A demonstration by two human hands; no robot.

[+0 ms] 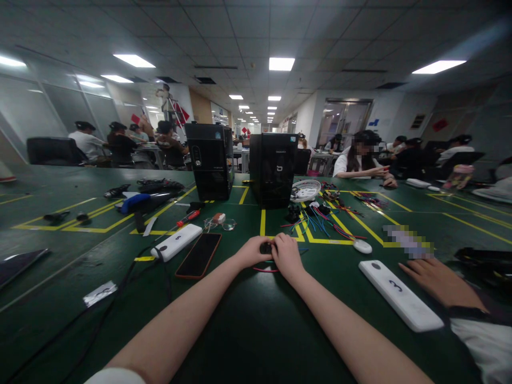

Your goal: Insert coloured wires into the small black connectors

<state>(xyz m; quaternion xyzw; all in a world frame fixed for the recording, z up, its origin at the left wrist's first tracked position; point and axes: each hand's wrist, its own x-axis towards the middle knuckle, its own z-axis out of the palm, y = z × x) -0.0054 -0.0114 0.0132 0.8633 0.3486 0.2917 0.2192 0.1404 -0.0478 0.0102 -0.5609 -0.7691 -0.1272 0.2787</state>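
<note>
My left hand and my right hand meet above the green table, fingers closed on a small black part held between them. Much of the part is covered by my fingers, so its exact kind does not show. Thin wires stick out around it: a red one curves beneath my hands and a blue end shows to the right. Nearest to my left hand lies a dark phone with an orange-brown edge. Beyond my right hand sit black parts with a bundle of blue and red wires.
Two black computer towers stand at the back. A white power bank, glasses and a red screwdriver lie left. To the right are a white basket, another power bank and a co-worker's hand.
</note>
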